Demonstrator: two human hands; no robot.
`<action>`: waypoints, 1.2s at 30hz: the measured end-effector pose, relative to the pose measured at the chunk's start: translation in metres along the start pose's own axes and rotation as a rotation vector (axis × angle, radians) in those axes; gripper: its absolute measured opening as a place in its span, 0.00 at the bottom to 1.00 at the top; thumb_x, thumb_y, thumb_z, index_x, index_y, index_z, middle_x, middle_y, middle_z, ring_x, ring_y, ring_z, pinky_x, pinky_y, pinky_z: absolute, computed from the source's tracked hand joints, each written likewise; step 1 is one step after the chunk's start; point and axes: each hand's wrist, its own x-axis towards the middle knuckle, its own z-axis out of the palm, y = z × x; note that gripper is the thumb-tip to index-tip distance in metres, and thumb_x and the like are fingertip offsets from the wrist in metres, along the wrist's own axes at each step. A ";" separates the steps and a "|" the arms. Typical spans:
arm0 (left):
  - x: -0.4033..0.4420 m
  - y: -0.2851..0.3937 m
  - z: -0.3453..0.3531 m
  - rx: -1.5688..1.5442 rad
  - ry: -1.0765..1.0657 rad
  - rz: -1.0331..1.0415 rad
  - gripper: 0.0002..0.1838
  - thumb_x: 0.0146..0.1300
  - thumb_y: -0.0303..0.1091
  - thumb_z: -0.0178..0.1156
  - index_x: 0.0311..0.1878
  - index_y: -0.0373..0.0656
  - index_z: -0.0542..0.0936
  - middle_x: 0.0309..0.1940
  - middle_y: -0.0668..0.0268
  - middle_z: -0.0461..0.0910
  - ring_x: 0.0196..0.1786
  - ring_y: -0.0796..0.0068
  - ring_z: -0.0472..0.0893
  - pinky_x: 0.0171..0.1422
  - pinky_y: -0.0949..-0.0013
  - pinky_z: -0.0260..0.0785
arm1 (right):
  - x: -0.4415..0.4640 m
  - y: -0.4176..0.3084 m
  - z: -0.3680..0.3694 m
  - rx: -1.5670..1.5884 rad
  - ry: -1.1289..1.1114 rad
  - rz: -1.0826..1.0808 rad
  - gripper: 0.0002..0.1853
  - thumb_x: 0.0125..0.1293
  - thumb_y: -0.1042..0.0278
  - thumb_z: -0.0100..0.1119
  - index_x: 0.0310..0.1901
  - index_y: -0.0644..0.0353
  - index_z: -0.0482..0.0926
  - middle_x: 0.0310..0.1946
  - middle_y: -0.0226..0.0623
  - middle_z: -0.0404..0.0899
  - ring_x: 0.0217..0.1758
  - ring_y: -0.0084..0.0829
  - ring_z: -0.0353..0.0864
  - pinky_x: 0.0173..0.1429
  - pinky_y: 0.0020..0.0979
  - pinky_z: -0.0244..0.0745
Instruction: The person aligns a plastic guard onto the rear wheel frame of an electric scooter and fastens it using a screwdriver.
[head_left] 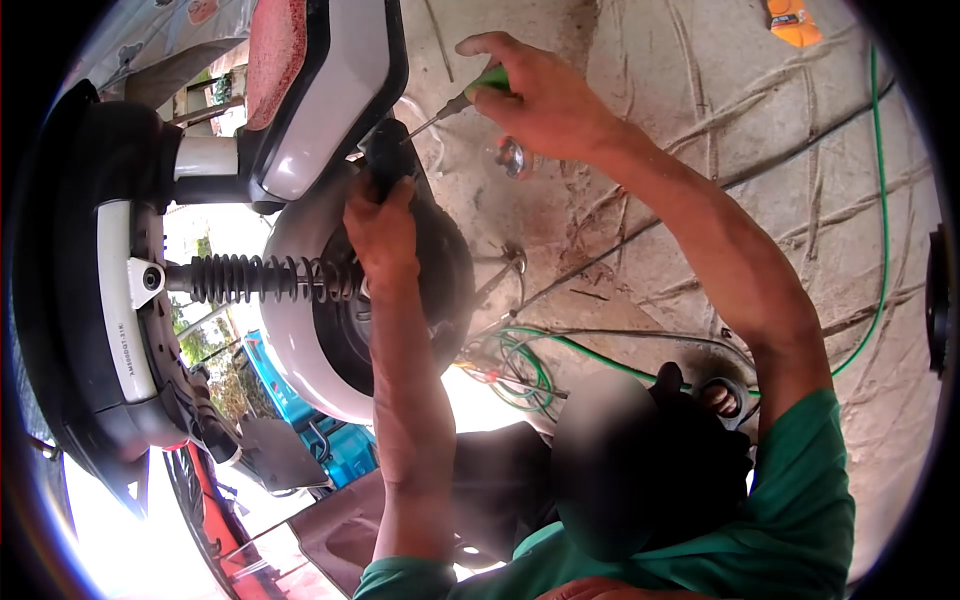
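My left hand (382, 225) is closed round a dark part (386, 158) beside the wheel (440, 260) of a white and black vehicle. My right hand (548, 98) holds the green handle of a screwdriver (490, 82), and its index finger is stretched out. The screwdriver's shaft slants down toward the dark part; whether its tip touches is unclear. Below my left hand's level, a coil spring (265, 279) runs to the left of the wheel. Beside the wheel is a white fender (295, 345).
A green hose (882, 200) and tangled cables (520, 370) lie on the concrete floor. An orange packet (795, 22) is at the top right. A blue case (345, 455) stands near the wheel. A sandalled foot (722, 397) shows beyond dark clothing.
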 end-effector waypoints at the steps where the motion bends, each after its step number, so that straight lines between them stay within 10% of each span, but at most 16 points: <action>1: 0.000 0.001 0.000 0.004 -0.001 -0.011 0.24 0.57 0.26 0.68 0.56 0.28 0.78 0.47 0.57 0.84 0.49 0.69 0.82 0.58 0.69 0.72 | 0.001 -0.004 -0.001 -0.015 -0.010 0.018 0.24 0.68 0.54 0.59 0.56 0.66 0.76 0.32 0.49 0.86 0.39 0.55 0.86 0.47 0.48 0.79; 6: -0.003 0.007 -0.001 0.157 0.030 0.033 0.23 0.57 0.25 0.68 0.56 0.28 0.78 0.46 0.58 0.84 0.47 0.71 0.82 0.55 0.70 0.72 | -0.001 -0.012 -0.004 0.035 -0.037 0.138 0.20 0.66 0.57 0.61 0.51 0.65 0.75 0.33 0.50 0.85 0.41 0.54 0.85 0.48 0.47 0.79; 10: 0.001 -0.002 0.000 0.050 0.001 0.025 0.23 0.57 0.26 0.68 0.56 0.28 0.78 0.45 0.59 0.84 0.45 0.71 0.82 0.53 0.70 0.72 | 0.000 0.007 0.003 -0.035 0.104 -0.202 0.21 0.70 0.51 0.59 0.48 0.65 0.76 0.30 0.48 0.85 0.39 0.55 0.85 0.47 0.49 0.79; 16: 0.001 -0.004 0.000 -0.005 -0.011 0.030 0.24 0.56 0.28 0.68 0.56 0.28 0.78 0.42 0.59 0.84 0.43 0.72 0.82 0.52 0.70 0.72 | 0.000 -0.013 -0.004 -0.113 -0.079 0.165 0.22 0.69 0.54 0.60 0.55 0.63 0.74 0.34 0.48 0.86 0.41 0.51 0.86 0.47 0.46 0.79; 21: -0.001 -0.001 0.000 0.136 0.019 0.080 0.25 0.57 0.29 0.68 0.57 0.28 0.77 0.44 0.55 0.84 0.46 0.68 0.83 0.54 0.68 0.73 | -0.002 0.007 0.005 0.053 0.092 -0.179 0.21 0.71 0.50 0.57 0.47 0.64 0.79 0.29 0.46 0.86 0.32 0.49 0.87 0.42 0.44 0.81; 27: -0.001 -0.010 0.007 0.184 0.074 0.292 0.28 0.60 0.29 0.66 0.62 0.30 0.72 0.56 0.48 0.77 0.58 0.56 0.79 0.64 0.63 0.69 | 0.001 -0.009 -0.005 -0.101 -0.044 0.181 0.20 0.70 0.50 0.58 0.47 0.60 0.81 0.28 0.42 0.86 0.35 0.43 0.87 0.42 0.41 0.80; 33: -0.047 0.023 0.004 0.348 0.138 0.620 0.28 0.60 0.26 0.64 0.65 0.34 0.71 0.63 0.45 0.67 0.64 0.50 0.72 0.67 0.58 0.67 | 0.004 0.011 0.005 -0.059 0.067 -0.187 0.18 0.72 0.53 0.62 0.46 0.62 0.81 0.25 0.34 0.81 0.31 0.26 0.80 0.39 0.34 0.75; 36: -0.088 0.027 -0.012 0.227 0.008 0.575 0.25 0.60 0.25 0.64 0.63 0.38 0.75 0.59 0.51 0.73 0.58 0.55 0.78 0.63 0.59 0.70 | 0.009 -0.015 -0.012 -0.149 -0.220 0.255 0.17 0.71 0.54 0.63 0.47 0.62 0.80 0.30 0.36 0.83 0.34 0.26 0.81 0.41 0.35 0.75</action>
